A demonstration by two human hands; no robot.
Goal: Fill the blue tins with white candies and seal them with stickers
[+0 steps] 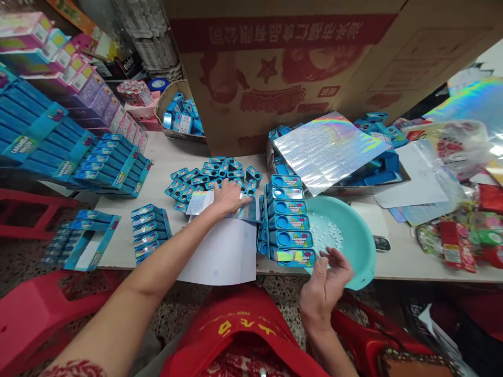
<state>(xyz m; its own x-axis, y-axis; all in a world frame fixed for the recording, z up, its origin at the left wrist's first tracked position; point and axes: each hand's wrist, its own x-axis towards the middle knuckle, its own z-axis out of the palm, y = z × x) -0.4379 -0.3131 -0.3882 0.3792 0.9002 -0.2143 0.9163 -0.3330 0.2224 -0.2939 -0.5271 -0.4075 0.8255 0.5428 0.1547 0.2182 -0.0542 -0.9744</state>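
My left hand (229,198) lies with its fingers spread over a shiny silver strip (198,203), right by a cluster of small blue candy boxes (192,180) with dark round holes. A white sheet (220,251) lies under that strip and hangs over the table's front edge. At the near rim of a turquoise basin (359,230) is my right hand (326,285), thumb and fingers drawn together; whatever they pinch is too small to make out. Small white pellets (334,233) are in the basin. A row of blue candy boxes (291,222) with round recesses stands between my hands, partly over the basin.
Left of the sheet is another blue box row (147,230), and a blue display tray (92,241) sits at the table edge. Stacked blue trays (113,162) rise behind. A large cardboard carton (251,78) blocks the back. A holographic sheet (330,149) covers a filled box.
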